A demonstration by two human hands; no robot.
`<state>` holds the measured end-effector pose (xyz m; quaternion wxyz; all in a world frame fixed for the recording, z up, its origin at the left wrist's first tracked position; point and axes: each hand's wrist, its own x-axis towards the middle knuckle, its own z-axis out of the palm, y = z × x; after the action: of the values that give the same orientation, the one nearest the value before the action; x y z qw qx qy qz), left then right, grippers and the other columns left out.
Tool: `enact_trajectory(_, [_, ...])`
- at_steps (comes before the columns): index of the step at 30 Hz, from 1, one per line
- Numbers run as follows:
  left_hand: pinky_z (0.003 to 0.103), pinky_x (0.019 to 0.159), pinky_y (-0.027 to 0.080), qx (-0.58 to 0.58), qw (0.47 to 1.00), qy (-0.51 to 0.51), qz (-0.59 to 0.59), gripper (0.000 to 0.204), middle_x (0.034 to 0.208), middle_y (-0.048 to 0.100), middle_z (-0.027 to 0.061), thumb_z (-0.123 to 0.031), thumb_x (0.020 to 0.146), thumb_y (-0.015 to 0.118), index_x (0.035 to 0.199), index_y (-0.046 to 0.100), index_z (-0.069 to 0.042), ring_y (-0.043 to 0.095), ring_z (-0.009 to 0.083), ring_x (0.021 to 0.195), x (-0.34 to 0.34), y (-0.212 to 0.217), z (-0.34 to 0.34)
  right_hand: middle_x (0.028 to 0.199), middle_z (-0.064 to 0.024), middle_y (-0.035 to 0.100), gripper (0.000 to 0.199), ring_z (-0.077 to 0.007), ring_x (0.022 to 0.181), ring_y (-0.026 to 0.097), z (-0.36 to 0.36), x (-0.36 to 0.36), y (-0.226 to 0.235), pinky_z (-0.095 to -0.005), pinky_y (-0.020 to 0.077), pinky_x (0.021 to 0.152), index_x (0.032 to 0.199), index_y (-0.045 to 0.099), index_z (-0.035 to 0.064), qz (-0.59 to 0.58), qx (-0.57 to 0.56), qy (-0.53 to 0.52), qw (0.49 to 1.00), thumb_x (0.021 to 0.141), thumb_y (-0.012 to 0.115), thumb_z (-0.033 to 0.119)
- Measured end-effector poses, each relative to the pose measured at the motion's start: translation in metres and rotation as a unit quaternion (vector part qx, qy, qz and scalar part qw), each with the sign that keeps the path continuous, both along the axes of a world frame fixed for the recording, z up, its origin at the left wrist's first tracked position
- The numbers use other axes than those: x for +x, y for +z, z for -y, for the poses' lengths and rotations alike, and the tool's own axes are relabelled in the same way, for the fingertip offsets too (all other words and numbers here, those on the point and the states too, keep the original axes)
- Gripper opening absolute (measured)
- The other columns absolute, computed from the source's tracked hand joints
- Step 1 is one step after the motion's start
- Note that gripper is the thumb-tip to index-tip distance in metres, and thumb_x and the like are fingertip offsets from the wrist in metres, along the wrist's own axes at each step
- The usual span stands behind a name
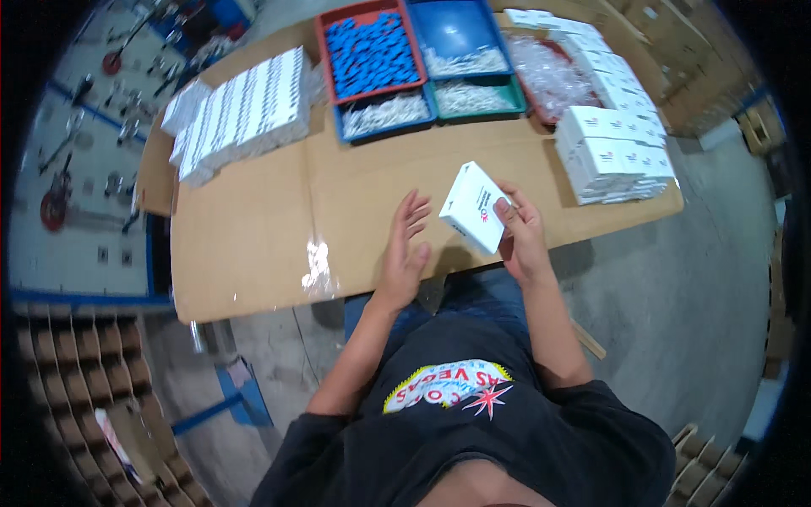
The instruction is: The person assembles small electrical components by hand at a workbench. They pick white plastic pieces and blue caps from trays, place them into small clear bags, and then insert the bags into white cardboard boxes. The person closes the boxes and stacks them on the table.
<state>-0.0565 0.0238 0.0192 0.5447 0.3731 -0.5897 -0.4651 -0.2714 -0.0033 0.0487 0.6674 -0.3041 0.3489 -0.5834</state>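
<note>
A small flat white box (475, 209) with dark print is gripped in my right hand (525, 232), thumb on its front face and fingers behind its right edge. The box is tilted above the near edge of the cardboard-covered table (253, 228). To its left, my left hand (405, 253) is held up with fingers apart and nothing in it, the palm turned toward the box but not touching it.
White boxes (245, 110) stand in rows at the table's left, and more are stacked (612, 152) at its right. Along the back are a red tray (321, 34) of blue pieces, blue (456, 29) and green (515, 100) trays of white pieces, and clear plastic bags (553, 76).
</note>
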Motion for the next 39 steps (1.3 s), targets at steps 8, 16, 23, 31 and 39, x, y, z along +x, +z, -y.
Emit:
enact_trajectory(8, [0.036, 0.116, 0.039, 0.115, 0.977, 0.032, -0.177, 0.069, 0.152, 0.052, 0.0159, -0.047, 0.113, 0.035, 0.164, 0.027, 0.000, 0.053, 0.0235, 0.136, -0.003, -0.001, -0.013, 0.118, -0.0079, 0.069, 0.038, -0.0146, 0.103, 0.067, -0.020, 0.043, -0.030, -0.0287, 0.0537, 0.088, 0.136, 0.060, 0.0071, -0.272, -0.051, 0.119, 0.953, 0.102, 0.071, 0.022])
enact_trajectory(16, [0.043, 0.102, 0.051, 0.422, 0.858, -0.003, -0.293, 0.074, 0.135, 0.061, 0.0098, -0.073, 0.105, 0.035, 0.145, 0.052, -0.012, 0.062, 0.0229, 0.124, 0.004, 0.010, -0.012, 0.150, -0.0176, 0.058, 0.056, -0.0342, 0.139, 0.056, -0.030, 0.046, -0.013, -0.0433, 0.0446, 0.114, 0.140, 0.065, 0.0060, -0.459, -0.359, 0.059, 0.811, 0.086, 0.080, 0.009])
enact_trajectory(23, [0.035, 0.102, 0.047, 0.286, 0.947, 0.026, -0.146, 0.064, 0.124, 0.064, 0.0058, -0.060, 0.110, 0.039, 0.144, 0.050, -0.008, 0.061, 0.0163, 0.120, -0.010, -0.015, -0.014, 0.133, -0.0180, 0.069, 0.050, -0.0334, 0.128, 0.064, -0.029, 0.049, -0.022, -0.0432, 0.0493, 0.107, 0.134, 0.068, 0.0015, -0.442, -0.281, 0.027, 0.851, 0.085, 0.079, 0.006])
enact_trajectory(31, [0.033, 0.086, 0.058, 0.364, 0.887, 0.026, -0.284, 0.051, 0.119, 0.064, 0.0055, -0.056, 0.105, 0.051, 0.137, 0.054, -0.015, 0.068, 0.0170, 0.106, -0.006, 0.011, -0.017, 0.145, -0.0203, 0.060, 0.061, -0.0356, 0.131, 0.061, -0.012, 0.049, -0.013, -0.0433, 0.0489, 0.108, 0.137, 0.062, 0.0016, -0.420, -0.358, 0.105, 0.827, 0.086, 0.084, 0.027])
enact_trajectory(39, [0.035, 0.093, 0.055, 0.414, 0.844, -0.025, -0.339, 0.057, 0.113, 0.066, 0.0050, -0.060, 0.103, 0.056, 0.132, 0.057, -0.011, 0.067, 0.0171, 0.103, -0.003, 0.033, -0.023, 0.153, -0.0266, 0.049, 0.078, -0.0409, 0.140, 0.053, -0.013, 0.065, -0.011, -0.0424, 0.0421, 0.115, 0.150, 0.048, -0.0047, -0.381, -0.351, 0.128, 0.846, 0.095, 0.075, 0.044])
